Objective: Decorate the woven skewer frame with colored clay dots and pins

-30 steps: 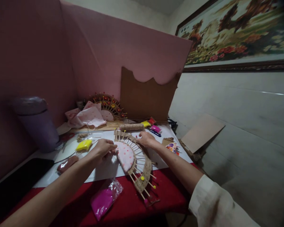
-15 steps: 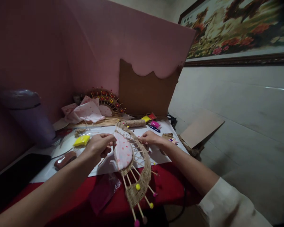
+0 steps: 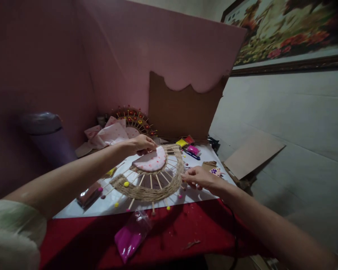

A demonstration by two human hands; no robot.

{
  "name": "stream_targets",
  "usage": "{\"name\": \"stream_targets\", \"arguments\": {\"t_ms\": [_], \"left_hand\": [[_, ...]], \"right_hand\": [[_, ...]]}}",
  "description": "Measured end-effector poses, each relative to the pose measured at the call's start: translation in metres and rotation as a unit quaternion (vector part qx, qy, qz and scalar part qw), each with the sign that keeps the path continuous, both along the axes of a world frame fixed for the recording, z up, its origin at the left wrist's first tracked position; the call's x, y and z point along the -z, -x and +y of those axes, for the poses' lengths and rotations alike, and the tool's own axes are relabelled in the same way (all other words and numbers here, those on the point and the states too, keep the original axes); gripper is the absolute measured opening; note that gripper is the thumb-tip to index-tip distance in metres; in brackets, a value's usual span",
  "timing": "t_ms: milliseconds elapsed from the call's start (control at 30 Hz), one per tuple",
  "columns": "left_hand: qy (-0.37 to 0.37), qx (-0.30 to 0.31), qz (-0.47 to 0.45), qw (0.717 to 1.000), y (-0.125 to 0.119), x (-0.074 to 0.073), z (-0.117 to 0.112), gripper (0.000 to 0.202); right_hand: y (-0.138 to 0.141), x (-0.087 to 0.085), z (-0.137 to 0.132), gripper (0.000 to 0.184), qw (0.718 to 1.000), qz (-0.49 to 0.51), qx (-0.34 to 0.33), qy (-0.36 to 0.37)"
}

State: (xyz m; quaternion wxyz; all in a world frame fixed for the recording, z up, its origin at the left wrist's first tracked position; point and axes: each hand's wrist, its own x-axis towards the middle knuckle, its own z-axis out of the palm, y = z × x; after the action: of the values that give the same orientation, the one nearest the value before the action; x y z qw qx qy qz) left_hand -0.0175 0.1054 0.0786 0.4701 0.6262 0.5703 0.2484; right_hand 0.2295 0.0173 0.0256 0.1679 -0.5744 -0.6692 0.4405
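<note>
Between my hands is a half-round handmade fan (image 3: 154,193), its curved band wound in twine. Thin sticks fan out through it and end in yellow, pink and brown clay balls. A half disc of white cloth with pink dots (image 3: 150,160) forms its centre. My left hand (image 3: 143,144) is closed, pinching the straight edge of that half disc. At the right side of the band, my right hand (image 3: 197,177) pinches its outer edge; a stick may also be between the fingertips, which I cannot make out. The fan is held tilted above the white sheet.
A bag of magenta clay (image 3: 128,238) lies on the red cloth (image 3: 174,232) in front. Behind are a finished-looking fan (image 3: 135,116), dotted cloth (image 3: 111,133), small clay packs (image 3: 193,150) and a blue cutter (image 3: 192,155). Cardboard (image 3: 183,105) stands at the back; a tumbler (image 3: 52,138) is left.
The fan has been turned so its curved edge now faces me rather than right. My left hand moved up and away, my right hand nearer and lower. The view shifted slightly.
</note>
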Motion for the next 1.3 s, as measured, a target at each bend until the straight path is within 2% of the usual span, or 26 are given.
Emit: {"name": "stream_targets", "arguments": {"t_ms": [100,200,333,467,700,800,867,967,1067,1200,1300], "left_hand": [[0.02,0.059,0.015,0.998,0.0,0.009,0.021,0.025],[0.027,0.095,0.021,0.995,-0.001,0.021,0.038,0.024],[0.022,0.116,0.028,0.993,-0.004,0.036,0.054,0.024],[0.006,0.12,0.035,0.992,-0.005,0.044,0.059,0.022],[-0.052,0.099,0.08,0.99,0.004,0.047,0.054,0.019],[-0.096,0.08,0.109,0.986,0.011,0.043,0.051,0.017],[-0.12,0.072,0.12,0.983,0.015,0.038,0.044,0.016],[-0.155,0.059,0.122,0.979,0.019,0.031,0.025,0.016],[-0.188,0.03,0.116,0.975,0.021,0.027,-0.002,0.018],[-0.241,-0.034,0.092,0.966,0.027,0.028,-0.042,0.021],[-0.246,-0.045,0.083,0.965,0.036,0.033,-0.071,0.022]], "right_hand": [[0.007,0.008,0.003,0.038,0.994,-0.075,-0.036,-0.065],[0.01,0.017,0.012,0.032,0.988,-0.113,-0.027,-0.098],[0.011,0.022,0.019,0.028,0.982,-0.15,-0.016,-0.116],[0.016,0.018,0.017,0.029,0.968,-0.213,-0.033,-0.131],[0.028,0.0,0.004,0.027,0.9,-0.363,-0.05,-0.235],[0.028,-0.006,-0.002,0.021,0.862,-0.39,-0.03,-0.323],[0.027,-0.009,-0.003,0.019,0.843,-0.391,-0.022,-0.368],[0.03,-0.009,0.007,0.02,0.841,-0.368,-0.05,-0.393],[0.04,-0.007,0.03,0.017,0.839,-0.34,-0.145,-0.4],[0.06,-0.007,0.062,0.039,0.825,-0.318,-0.246,-0.398],[0.071,-0.007,0.077,0.05,0.81,-0.31,-0.311,-0.389]]}}
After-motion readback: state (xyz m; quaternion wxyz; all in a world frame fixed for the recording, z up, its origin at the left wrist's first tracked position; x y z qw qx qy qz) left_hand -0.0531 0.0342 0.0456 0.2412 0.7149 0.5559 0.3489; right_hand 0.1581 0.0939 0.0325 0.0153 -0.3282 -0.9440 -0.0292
